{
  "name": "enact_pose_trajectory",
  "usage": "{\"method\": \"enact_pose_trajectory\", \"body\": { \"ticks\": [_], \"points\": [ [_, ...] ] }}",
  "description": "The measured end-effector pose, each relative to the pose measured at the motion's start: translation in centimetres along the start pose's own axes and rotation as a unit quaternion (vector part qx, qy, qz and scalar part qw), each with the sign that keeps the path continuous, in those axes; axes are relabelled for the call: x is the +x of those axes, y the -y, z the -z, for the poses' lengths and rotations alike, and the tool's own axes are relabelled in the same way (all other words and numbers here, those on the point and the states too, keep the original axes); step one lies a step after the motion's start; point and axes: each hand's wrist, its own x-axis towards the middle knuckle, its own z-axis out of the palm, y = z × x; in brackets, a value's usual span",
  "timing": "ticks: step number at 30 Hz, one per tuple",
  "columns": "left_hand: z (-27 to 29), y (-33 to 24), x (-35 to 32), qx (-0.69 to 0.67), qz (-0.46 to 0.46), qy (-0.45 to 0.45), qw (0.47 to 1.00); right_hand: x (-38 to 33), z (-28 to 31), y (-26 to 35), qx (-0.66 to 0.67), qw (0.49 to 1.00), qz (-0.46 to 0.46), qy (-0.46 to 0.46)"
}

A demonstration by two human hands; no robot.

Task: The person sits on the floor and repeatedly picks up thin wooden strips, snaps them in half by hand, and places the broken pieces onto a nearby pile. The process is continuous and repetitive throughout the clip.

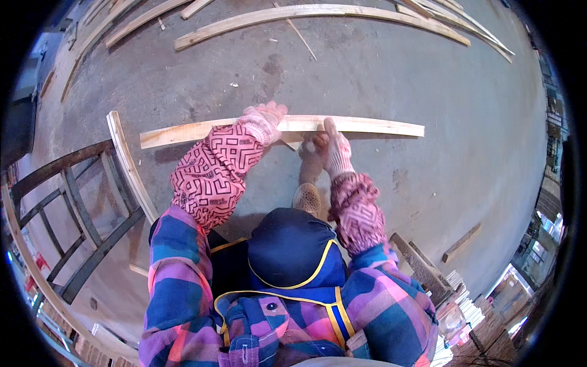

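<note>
Strip of pale wood [373,123] stretches crosswise in front of the person, bowed by the wide lens, with the grey floor [465,183] beyond and beneath it. The left hand [264,120], in a pinkish glove, lies over the strip left of its middle, its fingers extended past the far edge; the thumb is hidden, so I cannot tell how firmly it grips. The right hand [337,150], also gloved, is at the near edge right of the middle, a digit pointing up against the wood; its other fingers are too obscured to tell whether it pinches the strip. The two hands are apart, and a short wooden piece [292,140] shows below the strip between them. Pink sleeve covers [217,165] with a dark maze-like pattern cover the forearms over a plaid shirt [177,275], and a blue apron [306,282] has yellow edging. A tan mesh shoe [307,199] is planted on the floor near the cap [292,244], which is dark blue. To the left is a dark metal frame [79,208], with a wooden slat [129,162] running along its near side. Long boards [263,19] lie across the far floor, and a short offcut [461,243] rests to the right.
</note>
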Motion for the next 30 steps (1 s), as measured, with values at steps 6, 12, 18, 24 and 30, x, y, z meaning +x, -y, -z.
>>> {"method": "enact_pose_trajectory", "body": {
  "ticks": [6, 12, 18, 24, 30],
  "points": [
    [-3.1, 1.5, 0.0, 0.070, -0.066, -0.187, 0.978, 3.4, -1.5, -2.7, -0.463, 0.833, 0.294, -0.072],
    [-4.9, 1.3, 0.4, 0.328, 0.009, -0.133, 0.935, 9.1, 2.8, -4.4, -0.182, 0.967, 0.163, -0.066],
    [-2.2, 1.0, -0.9, 0.167, 0.066, -0.181, 0.967, 9.6, 2.9, -1.6, 0.129, 0.986, 0.045, -0.098],
    [-0.7, 3.4, -1.3, -0.115, 0.006, -0.015, 0.993, 8.4, 4.3, -1.5, 0.295, 0.944, 0.031, 0.143],
    [0.1, 2.2, -2.0, -0.475, 0.107, 0.275, 0.829, 4.9, 4.1, -0.5, 0.278, 0.961, 0.001, 0.009]
  ]
}}
